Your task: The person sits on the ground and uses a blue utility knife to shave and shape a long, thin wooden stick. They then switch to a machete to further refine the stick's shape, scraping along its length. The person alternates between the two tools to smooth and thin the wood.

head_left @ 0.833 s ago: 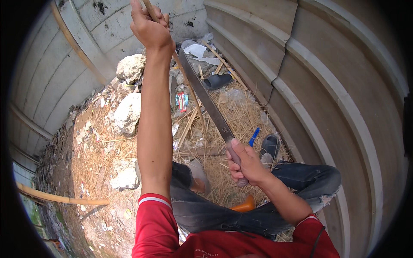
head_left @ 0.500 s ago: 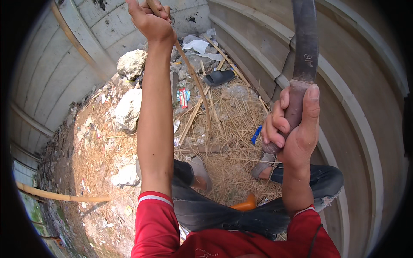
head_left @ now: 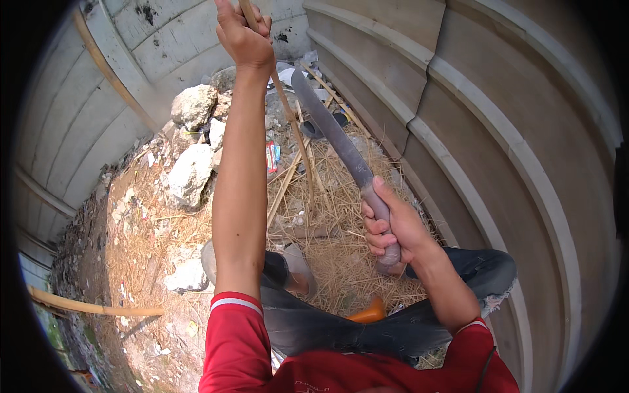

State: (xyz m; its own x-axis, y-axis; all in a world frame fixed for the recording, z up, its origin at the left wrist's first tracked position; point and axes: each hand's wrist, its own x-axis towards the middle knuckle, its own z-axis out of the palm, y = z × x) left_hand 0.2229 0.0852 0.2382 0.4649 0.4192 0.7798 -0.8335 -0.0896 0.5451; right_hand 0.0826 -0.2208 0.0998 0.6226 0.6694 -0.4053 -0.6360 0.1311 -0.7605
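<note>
Head view: the left hand (head_left: 246,40) clasps a thin wooden stick (head_left: 299,134) slanting down over straw (head_left: 344,239); the right hand (head_left: 401,226) grasps a machete (head_left: 336,142) by its handle, blade beside the stick.

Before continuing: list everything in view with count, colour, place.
Machete: one, grey, held near centre
Stick: one, brown, top to centre
Rocks: several, whitish, left ground
Slippers: uncounted, dark, partly behind machete
Wrappers: uncounted, red, blue, left of stick
Wood strips: several, tan, ground ahead
Straw: uncounted, yellowish, ground
Bamboo poles: at least two, tan, left
Orange object: one, orange, beside trousers
Wall: one, grey, upper left
Corrugated panelling: uncounted, brownish, right
Trousers: one pair, dark, lower centre
Shirt: one, red, bottom
Left hand: one, bare, around stick
Right hand: one, bare, around machete
</note>
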